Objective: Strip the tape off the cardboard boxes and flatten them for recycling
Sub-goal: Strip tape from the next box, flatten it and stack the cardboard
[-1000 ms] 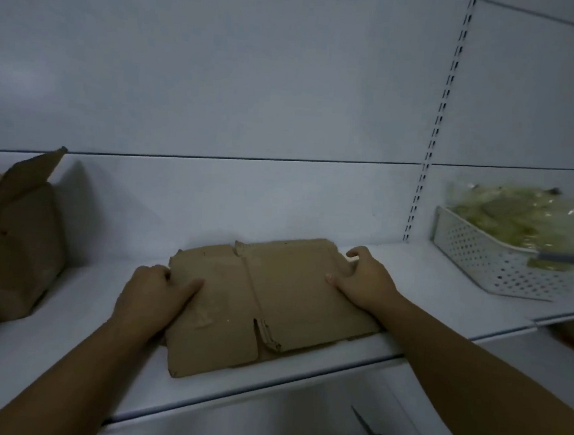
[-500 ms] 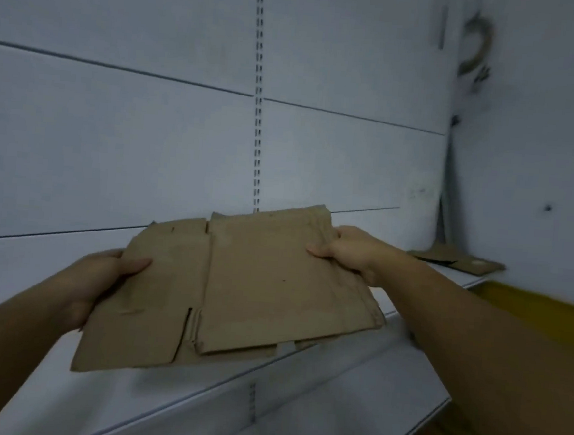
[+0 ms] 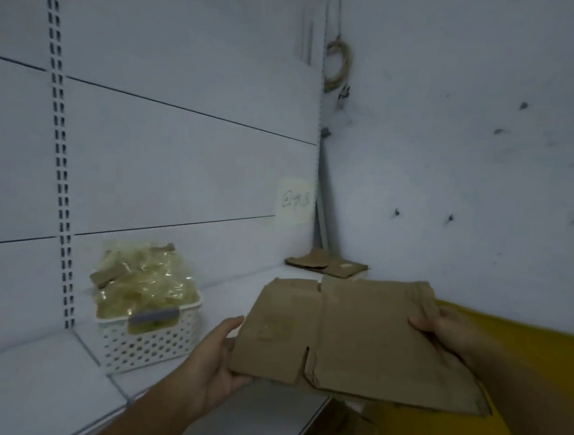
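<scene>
I've lifted the flattened box (image 3: 355,339) off the shelf (image 3: 42,380) and swung right, left hand (image 3: 219,359) and right hand (image 3: 455,333) both gripping its ends, toward the flat cardboard pile (image 3: 326,265) in the shelf's far corner.

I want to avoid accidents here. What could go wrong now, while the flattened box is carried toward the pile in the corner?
1. The flattened box is held only at its two ends, by the left hand and the right hand; its loose flaps might unfold or sag.
2. It could brush the white basket nearby.
3. The corner pile looks untidy, so the box may slide off.
</scene>
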The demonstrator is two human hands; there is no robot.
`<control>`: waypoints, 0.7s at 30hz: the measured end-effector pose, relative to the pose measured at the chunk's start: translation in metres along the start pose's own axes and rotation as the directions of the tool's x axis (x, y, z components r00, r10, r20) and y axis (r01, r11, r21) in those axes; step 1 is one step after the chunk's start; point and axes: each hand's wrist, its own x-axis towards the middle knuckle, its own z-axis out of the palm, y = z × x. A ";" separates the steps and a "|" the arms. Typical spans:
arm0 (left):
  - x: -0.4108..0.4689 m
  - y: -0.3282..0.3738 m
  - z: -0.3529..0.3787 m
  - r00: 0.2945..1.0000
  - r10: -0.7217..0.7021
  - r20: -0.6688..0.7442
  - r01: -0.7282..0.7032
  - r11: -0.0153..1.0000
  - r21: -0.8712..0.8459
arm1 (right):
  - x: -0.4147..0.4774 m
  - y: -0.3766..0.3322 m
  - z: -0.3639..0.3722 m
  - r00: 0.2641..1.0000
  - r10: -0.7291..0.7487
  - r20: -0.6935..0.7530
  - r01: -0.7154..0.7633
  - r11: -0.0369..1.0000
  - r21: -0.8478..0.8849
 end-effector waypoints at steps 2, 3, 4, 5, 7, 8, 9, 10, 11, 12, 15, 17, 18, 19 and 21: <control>0.037 -0.004 0.006 0.999 0.022 0.040 -0.016 0.990 -0.143 | 0.015 0.004 -0.002 0.996 0.014 -0.088 -0.012 1.000 0.026; 0.056 -0.005 0.009 0.997 0.049 0.058 -0.035 0.974 -0.226 | 0.022 0.006 -0.001 0.991 0.022 -0.132 -0.015 0.999 0.051; 0.075 -0.005 0.015 0.994 0.081 0.067 -0.058 0.955 -0.292 | 0.031 0.008 0.000 0.985 0.030 -0.172 -0.017 0.997 0.075; 0.094 -0.005 0.022 0.992 0.103 0.070 -0.074 0.940 -0.332 | 0.039 0.010 0.002 0.977 0.034 -0.210 -0.014 0.995 0.098; 0.131 -0.011 0.039 0.992 0.099 0.073 -0.069 0.941 -0.331 | 0.056 0.017 0.008 0.957 0.031 -0.287 0.013 0.989 0.147; 0.147 -0.016 0.048 0.994 0.076 0.082 -0.048 0.952 -0.304 | 0.064 0.020 0.011 0.947 0.023 -0.321 0.033 0.985 0.167; 0.161 -0.021 0.058 0.995 0.048 0.090 -0.022 0.963 -0.268 | 0.072 0.025 0.013 0.935 0.017 -0.353 0.050 0.982 0.181; 0.174 -0.026 0.067 0.994 0.029 0.101 -0.005 0.973 -0.233 | 0.081 0.029 0.014 0.924 0.018 -0.382 0.059 0.980 0.188; 0.187 -0.031 0.076 0.993 0.030 0.117 -0.006 0.979 -0.202 | 0.089 0.034 0.015 0.914 0.021 -0.405 0.061 0.980 0.189; 0.199 -0.036 0.084 0.991 0.054 0.122 -0.033 0.984 -0.175 | 0.098 0.038 0.016 0.906 0.021 -0.422 0.064 0.980 0.188; 0.231 -0.044 0.102 0.986 0.152 -0.066 -0.158 0.983 -0.089 | 0.124 0.047 0.014 0.903 0.000 -0.430 0.060 0.990 0.127; 0.252 -0.046 0.109 0.965 0.214 -0.153 -0.227 0.972 -0.067 | 0.145 0.050 0.009 0.918 -0.017 -0.397 0.066 0.992 0.111; 0.261 -0.046 0.112 0.954 0.246 -0.174 -0.259 0.964 -0.058 | 0.157 0.053 0.005 0.928 -0.020 -0.371 0.075 0.988 0.135; 0.271 -0.044 0.116 0.943 0.270 -0.193 -0.284 0.958 -0.047 | 0.168 0.055 0.000 0.942 -0.011 -0.337 0.073 0.982 0.173; 0.289 -0.037 0.123 0.928 0.296 -0.225 -0.314 0.948 -0.048 | 0.194 0.057 -0.014 0.966 0.003 -0.257 0.057 0.973 0.224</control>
